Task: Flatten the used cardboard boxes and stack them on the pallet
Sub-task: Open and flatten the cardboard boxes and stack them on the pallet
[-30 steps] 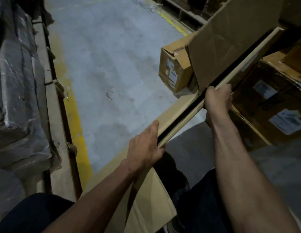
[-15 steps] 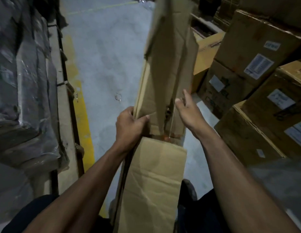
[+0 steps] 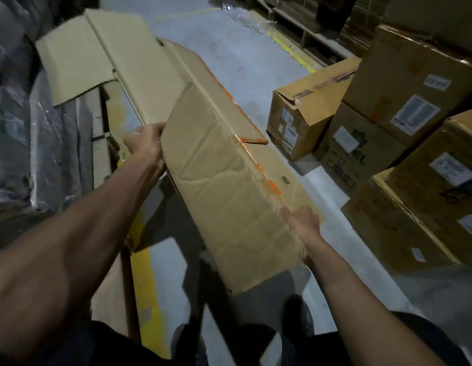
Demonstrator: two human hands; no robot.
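A long flattened brown cardboard box (image 3: 219, 186) with orange tape along a crease lies tilted between my hands, stretching from the lower middle up toward the top left. Its far flaps hang over the wrapped stack on the left. My left hand (image 3: 145, 143) grips the box's left edge, fingers curled behind it. My right hand (image 3: 302, 225) holds the near right edge by the orange tape, with the fingers tucked under the cardboard.
Several sealed and half-open cardboard boxes (image 3: 403, 107) with labels stand stacked at the right. Plastic-wrapped goods (image 3: 21, 143) on a pallet line the left side. A yellow line (image 3: 143, 283) runs along the grey concrete floor (image 3: 245, 64). My shoes show at the bottom.
The cardboard has swung from upright in front of me to lying flat and tilted toward the left. My right hand has dropped to its near right edge; my left still grips the left edge.
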